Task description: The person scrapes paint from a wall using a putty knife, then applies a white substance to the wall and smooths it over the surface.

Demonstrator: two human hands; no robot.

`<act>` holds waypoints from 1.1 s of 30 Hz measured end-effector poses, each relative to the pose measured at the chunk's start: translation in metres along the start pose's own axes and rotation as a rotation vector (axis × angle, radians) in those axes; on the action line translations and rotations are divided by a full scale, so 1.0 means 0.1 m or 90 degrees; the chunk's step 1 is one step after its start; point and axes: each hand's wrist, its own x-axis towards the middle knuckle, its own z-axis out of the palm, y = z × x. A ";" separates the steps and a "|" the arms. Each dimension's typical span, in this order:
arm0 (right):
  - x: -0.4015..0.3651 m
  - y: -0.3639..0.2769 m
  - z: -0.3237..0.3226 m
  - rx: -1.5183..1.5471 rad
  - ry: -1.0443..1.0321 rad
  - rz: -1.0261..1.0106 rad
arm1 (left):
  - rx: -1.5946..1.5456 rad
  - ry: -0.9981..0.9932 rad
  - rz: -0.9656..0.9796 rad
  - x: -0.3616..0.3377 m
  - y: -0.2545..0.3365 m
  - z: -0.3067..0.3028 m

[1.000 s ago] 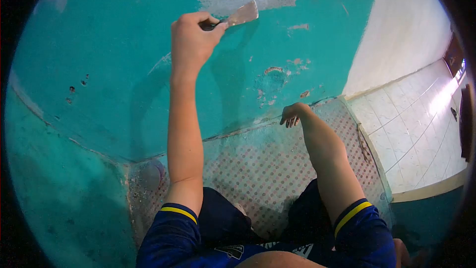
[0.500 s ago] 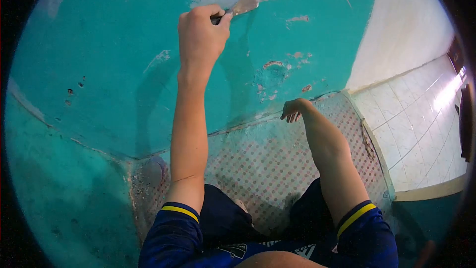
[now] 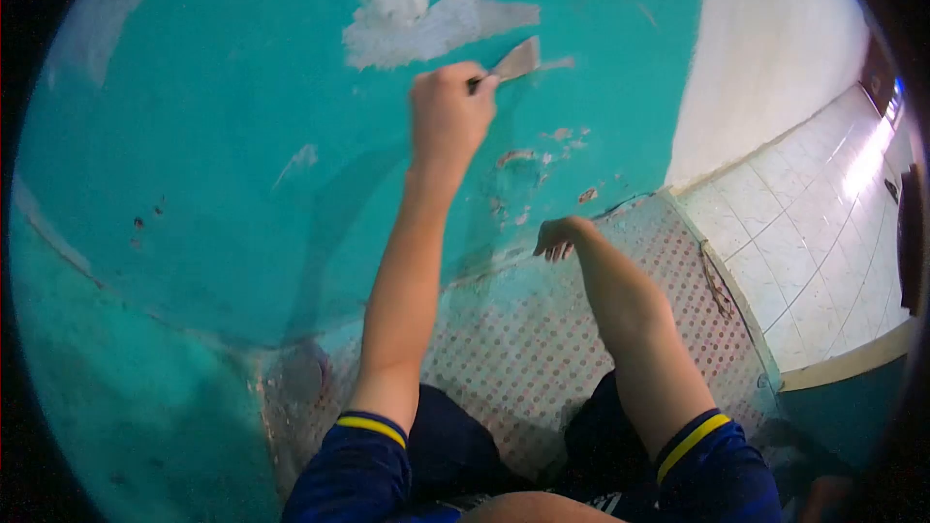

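My left hand (image 3: pixel 451 114) is closed around the dark handle of a putty knife (image 3: pixel 517 59). The blade points up and right, its tip beside a small pale filler mark (image 3: pixel 558 63) on the turquoise wall (image 3: pixel 242 68). Just above the knife is a large whitish filler patch (image 3: pixel 426 27) with a smeared right end. My right hand (image 3: pixel 560 236) hangs low near the wall's base, holding nothing, its fingers loosely bent and apart. Chipped spots (image 3: pixel 516 157) with flaked paint lie on the wall between the two hands.
A dotted, dusty floor (image 3: pixel 513 349) runs below the wall between my legs. To the right, a raised edge (image 3: pixel 727 281) borders white floor tiles (image 3: pixel 794 232). A white wall section (image 3: pixel 765 58) adjoins the turquoise paint. Small holes (image 3: pixel 139 224) mark the wall at left.
My left hand has carried the putty knife right and down, from the large filler patch to the small mark below it. The view has tilted up slightly; my right hand stays low.
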 end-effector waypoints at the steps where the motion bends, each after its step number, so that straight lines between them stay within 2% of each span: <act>1: -0.05 -0.05 -0.02 -0.019 -0.011 0.016 | 0.017 -0.009 0.004 0.07 0.02 -0.17; 5: -0.01 -0.07 -0.01 -0.075 -0.042 0.048 | 0.073 0.038 -0.086 0.15 0.15 -0.95; 8: 0.10 -0.08 -0.01 -0.084 -0.064 0.067 | 0.095 0.055 -0.149 0.14 0.14 -1.16; 11: 0.20 -0.14 0.06 -0.076 -0.077 0.039 | 0.101 0.061 -0.190 0.10 0.10 -1.10; 17: -0.08 -0.37 0.11 -0.114 -0.079 0.016 | 0.014 0.130 -0.158 0.14 0.07 -0.76; 19: -0.07 -0.38 0.10 -0.108 -0.075 0.026 | 0.013 0.166 -0.108 0.14 0.04 -0.68; 23: 0.16 -0.14 0.06 -0.082 -0.070 0.004 | -0.024 0.152 -0.145 0.13 0.02 -0.61; 26: 0.17 -0.06 0.03 -0.116 -0.074 0.043 | -0.040 0.155 -0.087 0.14 -0.03 -0.61; 28: 0.17 0.00 0.04 -0.101 -0.080 0.048 | 0.018 0.064 -0.150 0.12 0.05 -0.81; 32: 0.15 0.03 0.05 -0.092 -0.073 0.069 | 0.002 0.069 -0.200 0.13 0.00 -0.76; 33: 0.13 0.00 0.01 -0.091 -0.073 0.069 | -0.010 0.105 -0.143 0.13 -0.06 -0.63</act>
